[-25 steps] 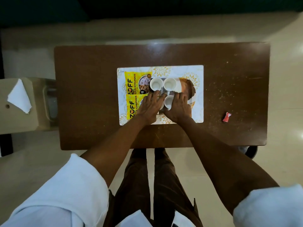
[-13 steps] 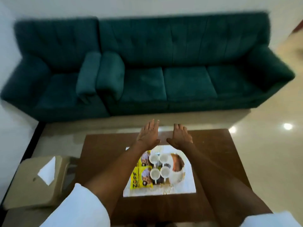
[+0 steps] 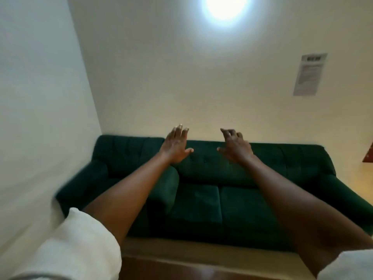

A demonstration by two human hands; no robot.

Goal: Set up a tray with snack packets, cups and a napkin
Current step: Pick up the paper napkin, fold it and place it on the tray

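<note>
Left hand [image 3: 176, 147] flat, fingers straight, gripping nothing; right hand [image 3: 235, 145] loosely curled, empty, both raised before green sofa [image 3: 238, 190].

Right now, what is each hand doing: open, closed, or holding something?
Left hand: open, fingers straight, holding nothing.
Right hand: open, fingers loosely curled, holding nothing.

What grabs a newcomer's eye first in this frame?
Two bare hands, left hand and right hand, held out empty mid-frame, the left's fingers straight, the right's loosely curled. Behind them a dark green sofa spans the wall, with a bright light glaring at top centre and a paper notice on the wall at upper right.
</note>
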